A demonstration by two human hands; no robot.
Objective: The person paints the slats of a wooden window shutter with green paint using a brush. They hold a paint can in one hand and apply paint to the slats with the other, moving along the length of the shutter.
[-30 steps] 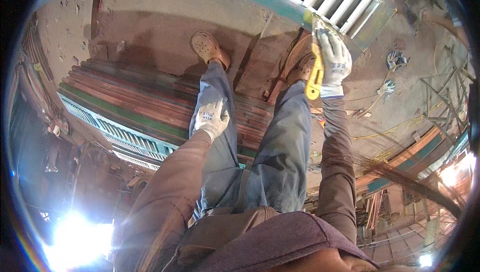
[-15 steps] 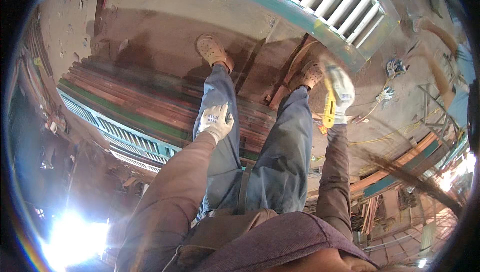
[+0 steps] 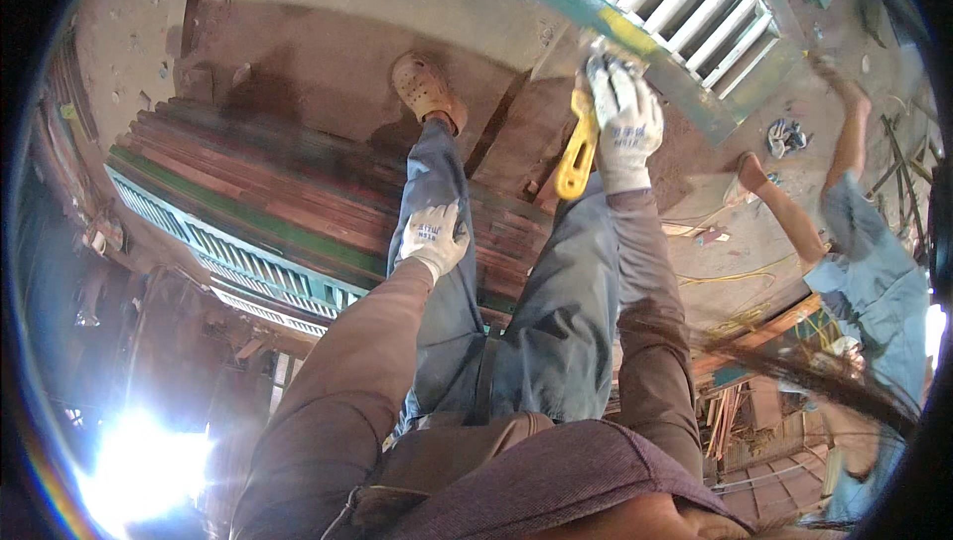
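Note:
My right hand [image 3: 627, 128], in a white glove with grey-stained fingers, is closed around a yellow-handled scraper [image 3: 578, 148]. The handle hangs out toward me past the palm, and its front end is by the edge of a teal louvred shutter [image 3: 717, 123] with white slats. A yellow patch [image 3: 627, 32] marks the shutter's frame just beyond my fingertips. On my left knee lies my gloved left hand [image 3: 433, 237], fingers draped over the blue trousers with nothing in them.
Stacked wooden boards [image 3: 258, 178] and another teal louvred shutter [image 3: 223, 252] lie at the left. To the right, a person in blue [image 3: 864, 282] with bare legs is close by. A crumpled glove [image 3: 785, 138] and a yellow cord [image 3: 730, 277] lie on the floor.
My right hand has moved left and onto the shutter's near edge with the scraper. My left hand stays on the knee. The person at right has come further into view.

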